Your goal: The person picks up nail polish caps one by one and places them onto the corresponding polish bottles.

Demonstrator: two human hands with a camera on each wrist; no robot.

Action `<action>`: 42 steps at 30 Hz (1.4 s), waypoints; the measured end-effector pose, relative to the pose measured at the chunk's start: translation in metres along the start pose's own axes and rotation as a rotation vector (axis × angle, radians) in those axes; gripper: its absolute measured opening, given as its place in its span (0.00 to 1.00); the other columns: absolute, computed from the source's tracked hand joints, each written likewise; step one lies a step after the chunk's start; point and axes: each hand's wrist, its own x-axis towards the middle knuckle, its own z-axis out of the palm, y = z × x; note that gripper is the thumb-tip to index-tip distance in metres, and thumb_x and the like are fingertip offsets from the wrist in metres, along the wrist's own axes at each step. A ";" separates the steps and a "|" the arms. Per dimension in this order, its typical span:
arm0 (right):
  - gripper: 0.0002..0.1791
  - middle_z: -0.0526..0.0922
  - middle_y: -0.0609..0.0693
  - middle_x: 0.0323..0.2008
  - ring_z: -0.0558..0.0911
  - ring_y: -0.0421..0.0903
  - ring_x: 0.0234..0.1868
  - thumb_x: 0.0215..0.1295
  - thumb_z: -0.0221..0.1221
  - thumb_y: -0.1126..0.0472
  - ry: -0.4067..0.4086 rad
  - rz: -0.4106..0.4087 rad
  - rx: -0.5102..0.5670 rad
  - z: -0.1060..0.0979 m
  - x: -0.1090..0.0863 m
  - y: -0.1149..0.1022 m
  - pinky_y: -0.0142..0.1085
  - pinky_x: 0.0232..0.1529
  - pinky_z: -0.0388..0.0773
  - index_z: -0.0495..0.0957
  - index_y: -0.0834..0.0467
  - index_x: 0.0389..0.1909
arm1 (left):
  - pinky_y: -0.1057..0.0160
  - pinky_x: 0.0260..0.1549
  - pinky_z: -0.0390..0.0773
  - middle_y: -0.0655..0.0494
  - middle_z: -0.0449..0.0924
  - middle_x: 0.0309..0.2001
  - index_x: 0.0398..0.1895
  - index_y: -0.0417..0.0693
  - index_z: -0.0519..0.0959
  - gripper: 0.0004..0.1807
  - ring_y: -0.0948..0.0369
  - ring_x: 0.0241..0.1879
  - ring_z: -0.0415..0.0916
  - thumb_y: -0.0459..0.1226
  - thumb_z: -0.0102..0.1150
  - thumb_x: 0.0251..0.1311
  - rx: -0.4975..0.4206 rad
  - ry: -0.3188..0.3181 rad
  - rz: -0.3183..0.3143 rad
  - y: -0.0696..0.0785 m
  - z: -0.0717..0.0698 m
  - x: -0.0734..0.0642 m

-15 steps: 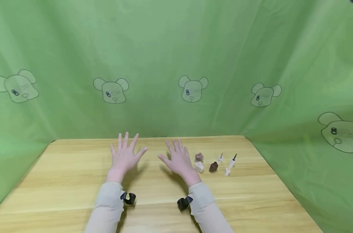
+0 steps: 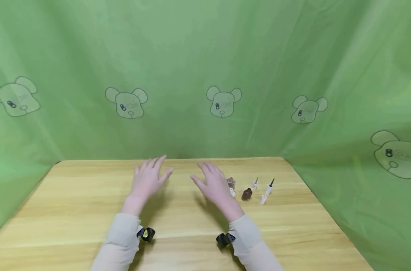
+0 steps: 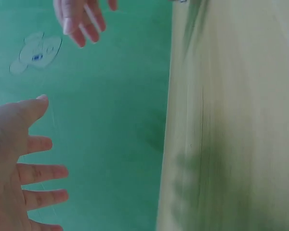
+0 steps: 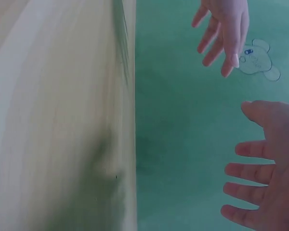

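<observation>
Right hand (image 2: 216, 186) shifted rightward, 3 bottles (image 2: 247, 194) just to its right, left hand (image 2: 146, 183) farther left, both spread

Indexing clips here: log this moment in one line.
left hand: empty, above table | right hand: empty, nearest uncapped bottles | white caps: on table

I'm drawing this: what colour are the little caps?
White caps, clearest in the head view.

Green curtain (image 2: 178, 52), bear-head outlines (image 2: 130, 105); yellow wood-grain worktop (image 2: 185, 222)
Dark brown bottle (image 2: 247, 195), mauve bottle (image 2: 231, 183) at its ten o'clock; white caps (image 2: 263, 199).
</observation>
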 end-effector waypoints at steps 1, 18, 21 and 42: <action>0.32 0.73 0.55 0.65 0.71 0.56 0.67 0.68 0.54 0.40 0.006 -0.007 0.005 -0.003 -0.003 0.000 0.53 0.70 0.64 0.69 0.55 0.66 | 0.32 0.68 0.53 0.43 0.66 0.69 0.73 0.51 0.60 0.35 0.40 0.69 0.61 0.58 0.45 0.69 0.008 0.008 0.023 0.003 -0.001 -0.001; 0.28 0.79 0.58 0.59 0.77 0.56 0.60 0.63 0.64 0.51 0.178 -0.147 0.090 -0.067 -0.050 0.046 0.53 0.64 0.71 0.74 0.59 0.61 | 0.47 0.62 0.73 0.48 0.80 0.58 0.61 0.47 0.75 0.25 0.49 0.59 0.76 0.49 0.58 0.65 -0.201 0.070 0.338 0.059 0.010 -0.015; 0.26 0.79 0.57 0.58 0.76 0.56 0.60 0.61 0.66 0.56 0.238 -0.152 0.118 -0.075 -0.059 0.058 0.54 0.64 0.71 0.75 0.60 0.59 | 0.49 0.64 0.71 0.49 0.78 0.60 0.62 0.49 0.74 0.25 0.50 0.61 0.75 0.48 0.58 0.65 -0.271 0.007 0.350 0.070 0.015 -0.015; 0.25 0.74 0.65 0.60 0.70 0.23 0.57 0.64 0.62 0.66 0.237 0.096 0.445 -0.108 -0.102 0.142 0.16 0.56 0.70 0.70 0.67 0.61 | 0.49 0.59 0.75 0.52 0.78 0.60 0.60 0.51 0.76 0.26 0.53 0.59 0.75 0.42 0.67 0.57 -0.790 -0.386 0.178 0.106 0.071 0.011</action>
